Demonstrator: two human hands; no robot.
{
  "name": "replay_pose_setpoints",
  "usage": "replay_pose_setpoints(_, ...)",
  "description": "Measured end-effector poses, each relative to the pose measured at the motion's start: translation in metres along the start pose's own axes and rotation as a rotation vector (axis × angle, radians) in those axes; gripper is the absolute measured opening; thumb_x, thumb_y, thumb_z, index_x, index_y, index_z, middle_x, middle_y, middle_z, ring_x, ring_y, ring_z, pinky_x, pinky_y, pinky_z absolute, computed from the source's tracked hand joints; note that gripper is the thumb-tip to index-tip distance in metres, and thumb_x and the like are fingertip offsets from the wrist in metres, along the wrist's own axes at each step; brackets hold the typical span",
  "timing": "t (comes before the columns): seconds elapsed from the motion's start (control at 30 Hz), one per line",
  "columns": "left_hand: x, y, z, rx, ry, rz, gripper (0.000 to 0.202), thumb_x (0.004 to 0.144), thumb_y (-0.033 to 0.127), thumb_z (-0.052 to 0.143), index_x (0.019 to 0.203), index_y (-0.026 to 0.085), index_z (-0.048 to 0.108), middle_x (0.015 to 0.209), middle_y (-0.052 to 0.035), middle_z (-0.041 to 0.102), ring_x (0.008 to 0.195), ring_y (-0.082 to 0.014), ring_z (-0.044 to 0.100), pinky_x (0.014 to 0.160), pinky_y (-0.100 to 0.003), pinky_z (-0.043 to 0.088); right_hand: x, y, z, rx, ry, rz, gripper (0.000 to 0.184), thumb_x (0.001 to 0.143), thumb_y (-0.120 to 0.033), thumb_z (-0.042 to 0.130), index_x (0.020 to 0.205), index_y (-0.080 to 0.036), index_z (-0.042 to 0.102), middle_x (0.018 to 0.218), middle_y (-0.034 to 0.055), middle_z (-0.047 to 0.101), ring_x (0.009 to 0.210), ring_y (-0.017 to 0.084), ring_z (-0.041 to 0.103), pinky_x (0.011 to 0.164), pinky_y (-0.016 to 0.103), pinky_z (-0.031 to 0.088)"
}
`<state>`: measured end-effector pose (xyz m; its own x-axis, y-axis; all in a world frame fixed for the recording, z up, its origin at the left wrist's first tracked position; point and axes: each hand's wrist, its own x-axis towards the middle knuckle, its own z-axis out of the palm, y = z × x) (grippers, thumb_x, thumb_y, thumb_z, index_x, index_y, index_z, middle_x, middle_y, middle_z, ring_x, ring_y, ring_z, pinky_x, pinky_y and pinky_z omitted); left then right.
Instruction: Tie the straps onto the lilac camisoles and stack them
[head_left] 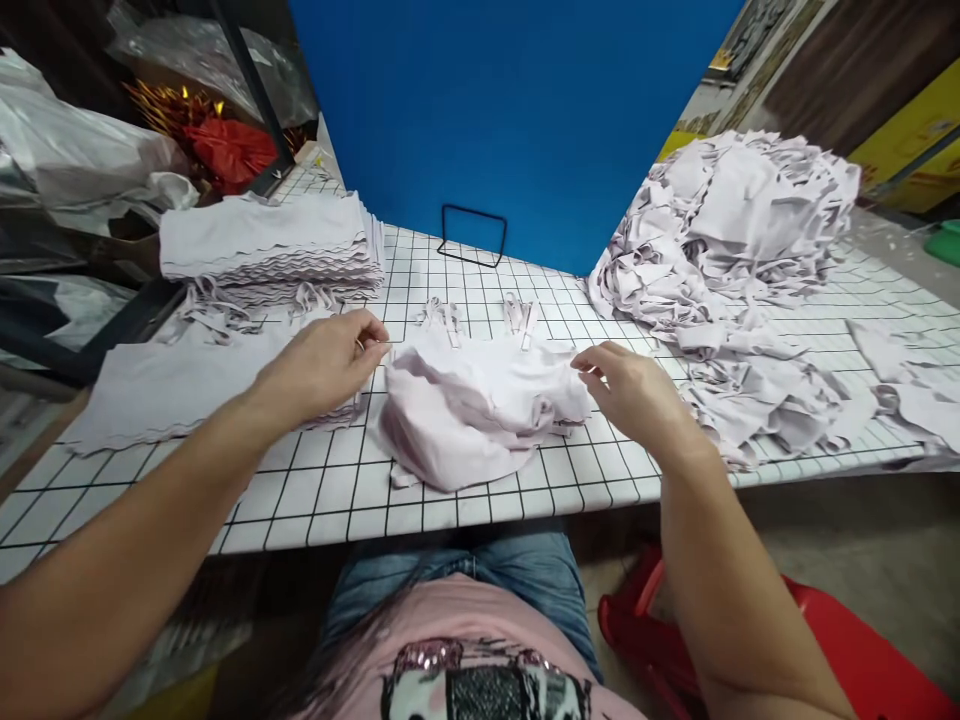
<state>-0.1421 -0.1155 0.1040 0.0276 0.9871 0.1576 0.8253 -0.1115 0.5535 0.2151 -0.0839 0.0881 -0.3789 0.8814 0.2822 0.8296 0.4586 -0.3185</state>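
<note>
Pale garment lies crumpled mid-desk, straps away from body; left hand grip pinches left edge; right hand grip pinches right edge; draw edges apart evenly, flatten creases, keep straps straight

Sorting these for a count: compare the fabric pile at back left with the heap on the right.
The back-left stack is squared up, its pieces lying flat with edges aligned; the right heap is loose, crumpled and tangled. The stack is low and compact; the heap rises higher and spreads wider. Both are pale lilac fabric on the gridded table.
</note>
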Motion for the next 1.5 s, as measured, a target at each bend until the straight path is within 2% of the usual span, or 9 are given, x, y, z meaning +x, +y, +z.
replay_pose_setpoints(0.2, -0.002, -0.015, 0.028, 0.006, -0.27, 0.411, 0.036, 0.086, 0.048, 0.055, 0.11, 0.025, 0.067, 0.112, -0.0084, 0.065, 0.107, -0.0275, 0.055, 0.096, -0.04, 0.045, -0.011, -0.03, 0.017, 0.324, -0.169, -0.184, 0.013, 0.094, -0.027, 0.054, 0.094, -0.02, 0.065, 0.091, 0.0038, 0.067, 0.078, 0.015, 0.06, 0.069, 0.028, 0.046)
replay_pose_setpoints(0.33, -0.001, -0.001, 0.044, -0.034, -0.407, 0.535, 0.024, 0.088, 0.04, 0.057, 0.101, 0.024, 0.069, 0.103, -0.0079, 0.066, 0.1, -0.0251, 0.056, 0.09, -0.037, 0.045, -0.021, -0.058, 0.045, 0.147, -0.319, -0.246, 0.024, 0.088, -0.04, 0.065, 0.098, -0.018, 0.064, 0.088, 0.006, 0.066, 0.082, 0.019, 0.058, 0.071, 0.032, 0.041)
replay_pose_setpoints(0.47, 0.003, 0.017, 0.067, -0.021, -0.455, 0.651, 0.022, 0.09, 0.034, 0.054, 0.103, 0.021, 0.067, 0.101, -0.0086, 0.065, 0.096, -0.0232, 0.056, 0.086, -0.036, 0.045, -0.023, -0.067, 0.066, -0.054, -0.329, -0.213, 0.011, 0.089, -0.03, 0.063, 0.089, -0.019, 0.063, 0.089, 0.0062, 0.066, 0.087, 0.023, 0.056, 0.074, 0.035, 0.035)
replay_pose_setpoints(0.57, 0.009, 0.021, 0.077, -0.028, -0.367, 0.599, 0.028, 0.088, 0.038, 0.057, 0.107, 0.018, 0.064, 0.106, -0.01, 0.064, 0.1, -0.0242, 0.054, 0.085, -0.035, 0.044, -0.024, -0.064, 0.062, -0.006, -0.334, -0.223, 0.007, 0.09, -0.025, 0.059, 0.086, -0.02, 0.062, 0.091, 0.0051, 0.065, 0.09, 0.022, 0.055, 0.075, 0.034, 0.035)
replay_pose_setpoints(0.7, 0.017, 0.027, 0.074, -0.079, -0.495, 0.504, 0.022, 0.088, 0.038, 0.055, 0.086, 0.019, 0.066, 0.087, -0.0057, 0.065, 0.088, -0.0206, 0.056, 0.077, -0.031, 0.043, -0.021, -0.06, 0.047, 0.21, -0.276, -0.173, 0.008, 0.091, -0.027, 0.059, 0.091, -0.019, 0.062, 0.1, 0.0074, 0.064, 0.095, 0.022, 0.055, 0.079, 0.035, 0.041)
replay_pose_setpoints(0.87, 0.02, 0.045, 0.056, -0.138, -0.568, 0.399, 0.022, 0.092, 0.035, 0.047, 0.091, 0.017, 0.06, 0.088, -0.0049, 0.065, 0.076, -0.0163, 0.056, 0.067, -0.027, 0.04, -0.005, -0.058, 0.047, 0.605, -0.325, -0.108, 0.026, 0.091, -0.035, 0.059, 0.111, -0.019, 0.056, 0.11, 0.0081, 0.065, 0.097, 0.019, 0.06, 0.081, 0.033, 0.048)
replay_pose_setpoints(1.17, 0.017, 0.039, 0.063, -0.08, -0.546, 0.299, 0.026, 0.087, 0.04, 0.053, 0.1, 0.018, 0.058, 0.1, -0.0076, 0.066, 0.085, -0.0186, 0.058, 0.068, -0.027, 0.041, 0.007, -0.056, 0.052, 0.553, -0.41, -0.027, 0.012, 0.087, -0.026, 0.06, 0.095, -0.017, 0.064, 0.09, 0.0052, 0.069, 0.081, 0.015, 0.061, 0.073, 0.029, 0.047)
replay_pose_setpoints(1.33, 0.02, 0.039, 0.075, -0.018, -0.639, 0.279, 0.02, 0.081, 0.035, 0.059, 0.086, 0.017, 0.063, 0.077, -0.0029, 0.062, 0.066, -0.0138, 0.052, 0.058, -0.025, 0.036, 0.006, -0.049, 0.05, 0.582, -0.405, 0.026, 0.015, 0.09, -0.032, 0.057, 0.096, -0.018, 0.062, 0.085, 0.004, 0.066, 0.073, 0.014, 0.059, 0.067, 0.029, 0.046)
replay_pose_setpoints(1.5, 0.026, 0.05, 0.047, -0.384, -0.774, 0.285, 0.02, 0.083, 0.036, 0.062, 0.082, 0.016, 0.061, 0.076, -0.0022, 0.06, 0.065, -0.0115, 0.052, 0.058, -0.023, 0.038, 0.013, -0.051, 0.041, 0.889, -0.422, -0.132, 0.029, 0.087, -0.038, 0.066, 0.108, -0.019, 0.057, 0.102, 0.0053, 0.062, 0.092, 0.015, 0.058, 0.077, 0.028, 0.048)
